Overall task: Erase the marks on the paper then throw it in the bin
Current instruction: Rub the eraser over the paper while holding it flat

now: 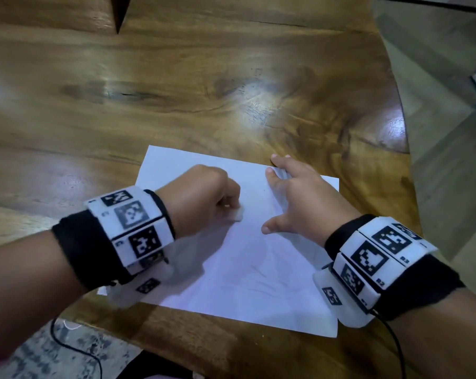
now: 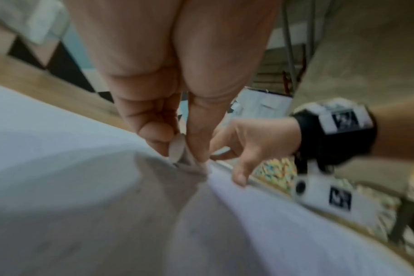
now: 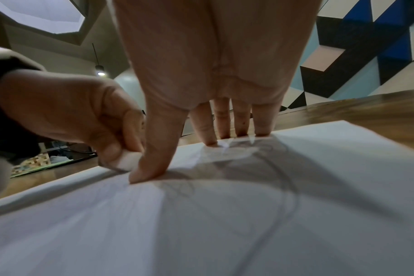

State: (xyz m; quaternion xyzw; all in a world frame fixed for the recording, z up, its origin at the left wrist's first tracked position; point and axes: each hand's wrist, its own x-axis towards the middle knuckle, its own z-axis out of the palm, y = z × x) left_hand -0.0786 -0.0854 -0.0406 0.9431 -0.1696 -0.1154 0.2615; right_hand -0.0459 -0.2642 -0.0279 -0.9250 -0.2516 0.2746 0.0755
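A white sheet of paper [image 1: 247,258] with faint pencil lines lies on the wooden table [image 1: 204,91]. My left hand [image 1: 204,198] is curled into a fist and pinches a small white eraser [image 1: 238,213], whose tip touches the paper near its middle. In the left wrist view the eraser [image 2: 177,150] sits between thumb and finger against the paper [image 2: 83,205]. My right hand [image 1: 294,198] lies spread, its fingertips [image 3: 210,142] and thumb pressing the paper [image 3: 225,224] near its far edge. The eraser [image 3: 125,162] shows beside the right thumb.
The table's curved right edge [image 1: 406,165] falls away to the floor. A black cable [image 1: 75,351] hangs below the near edge at the left. A dark wedge-shaped notch [image 1: 119,15] cuts into the far side of the table.
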